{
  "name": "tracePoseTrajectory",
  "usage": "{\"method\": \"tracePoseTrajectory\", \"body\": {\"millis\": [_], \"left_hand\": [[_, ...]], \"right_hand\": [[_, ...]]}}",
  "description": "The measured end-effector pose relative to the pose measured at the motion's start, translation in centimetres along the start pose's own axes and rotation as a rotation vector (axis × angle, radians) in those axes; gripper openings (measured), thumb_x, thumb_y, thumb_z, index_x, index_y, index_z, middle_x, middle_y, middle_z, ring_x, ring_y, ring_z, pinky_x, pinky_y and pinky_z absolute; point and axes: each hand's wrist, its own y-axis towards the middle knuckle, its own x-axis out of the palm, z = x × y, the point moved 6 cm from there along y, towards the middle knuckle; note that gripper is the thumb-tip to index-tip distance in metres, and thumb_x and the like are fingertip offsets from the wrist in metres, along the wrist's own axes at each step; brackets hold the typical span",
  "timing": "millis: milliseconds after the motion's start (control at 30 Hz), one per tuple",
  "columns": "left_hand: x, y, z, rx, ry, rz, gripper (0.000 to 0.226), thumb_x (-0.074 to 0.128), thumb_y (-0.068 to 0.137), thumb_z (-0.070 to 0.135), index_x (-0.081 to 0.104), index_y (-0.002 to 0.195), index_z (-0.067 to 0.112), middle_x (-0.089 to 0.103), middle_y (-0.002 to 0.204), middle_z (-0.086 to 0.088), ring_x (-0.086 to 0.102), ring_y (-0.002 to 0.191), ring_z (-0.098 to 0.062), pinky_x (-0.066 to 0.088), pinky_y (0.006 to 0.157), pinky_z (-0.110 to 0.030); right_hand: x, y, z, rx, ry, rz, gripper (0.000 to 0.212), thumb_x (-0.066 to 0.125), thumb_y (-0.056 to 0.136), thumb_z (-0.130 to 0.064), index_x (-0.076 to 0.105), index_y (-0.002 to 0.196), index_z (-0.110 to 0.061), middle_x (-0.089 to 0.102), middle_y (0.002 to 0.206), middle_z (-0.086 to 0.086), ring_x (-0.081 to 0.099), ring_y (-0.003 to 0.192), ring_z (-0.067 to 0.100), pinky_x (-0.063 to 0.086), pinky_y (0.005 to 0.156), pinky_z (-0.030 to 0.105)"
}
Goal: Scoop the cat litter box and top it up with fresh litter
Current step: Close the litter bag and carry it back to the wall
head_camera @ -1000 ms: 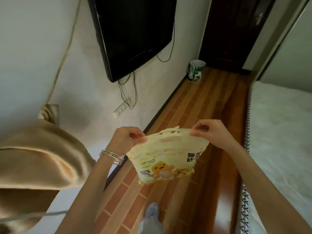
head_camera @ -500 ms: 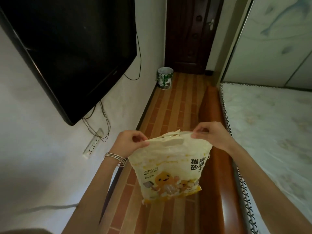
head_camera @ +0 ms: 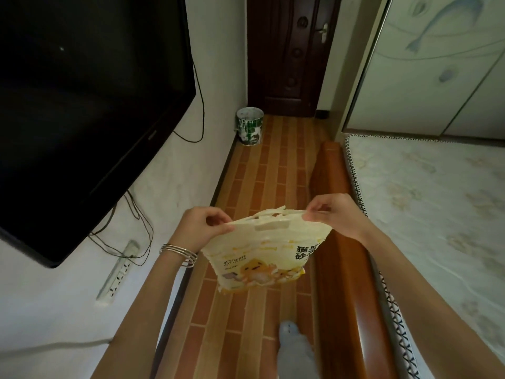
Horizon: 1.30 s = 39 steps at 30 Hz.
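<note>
The cream-and-yellow plastic litter bag (head_camera: 262,255) hangs upright in mid-air above the brown wood-pattern floor (head_camera: 259,173). Its slotted top edge runs side to side and its bottom points down. The print reads "BENTONITE CAT LITTER", with Chinese characters that are probably 猫砂 near its right edge, partly folded out of sight. The left hand (head_camera: 203,228), with silver bangles (head_camera: 179,251) at the wrist, pinches the bag's top left corner, and the right hand (head_camera: 336,214) pinches the top right. Beyond the bag stands a green-and-white bucket (head_camera: 249,129). Left of it are a black wall-mounted television (head_camera: 82,105) and a white power strip (head_camera: 117,272). Right of it is a glossy wooden bed rail (head_camera: 341,269).
</note>
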Motion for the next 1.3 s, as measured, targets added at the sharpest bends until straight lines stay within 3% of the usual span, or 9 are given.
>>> {"method": "tracePoseTrajectory", "body": {"millis": [667, 833, 967, 1300], "left_hand": [[2.3, 26.3, 0.7, -0.127, -0.091, 0.144, 0.014, 0.08, 0.069, 0.012, 0.07, 0.07, 0.022, 0.069, 0.073, -0.002, 0.056, 0.066, -0.011, 0.044, 0.06, -0.01], [3.0, 31.5, -0.3, -0.158, -0.1, 0.147, 0.018, 0.08, 0.068, 0.013, 0.069, 0.067, 0.027, 0.068, 0.07, 0.003, 0.056, 0.065, -0.01, 0.044, 0.063, -0.014], [3.0, 36.8, -1.0, -0.161, -0.103, 0.146, 0.018, 0.08, 0.069, 0.012, 0.068, 0.066, 0.026, 0.067, 0.069, 0.002, 0.055, 0.064, -0.01, 0.042, 0.06, -0.007], [0.2, 52.6, -2.4, -0.141, -0.138, 0.158, 0.018, 0.08, 0.069, 0.01, 0.069, 0.068, 0.024, 0.066, 0.069, 0.001, 0.054, 0.063, -0.01, 0.041, 0.059, -0.006]], "right_hand": [[-10.0, 27.6, 7.6, -0.152, -0.115, -0.129, 0.009, 0.073, 0.076, -0.028, 0.066, 0.078, -0.022, 0.063, 0.073, -0.014, 0.056, 0.067, -0.009, 0.041, 0.064, 0.006], [-10.9, 33.2, 9.8, -0.171, -0.122, -0.152, 0.008, 0.073, 0.077, -0.027, 0.067, 0.079, -0.021, 0.066, 0.077, -0.01, 0.06, 0.075, 0.0, 0.043, 0.067, 0.009], [-11.6, 38.4, 11.5, -0.18, -0.127, -0.164, 0.007, 0.074, 0.077, -0.025, 0.067, 0.077, -0.024, 0.066, 0.077, -0.012, 0.06, 0.075, -0.001, 0.044, 0.068, 0.011], [-14.8, 54.3, 12.5, -0.205, -0.189, -0.181, 0.007, 0.07, 0.079, -0.026, 0.067, 0.082, -0.021, 0.065, 0.08, -0.01, 0.059, 0.077, 0.003, 0.046, 0.07, 0.014]]}}
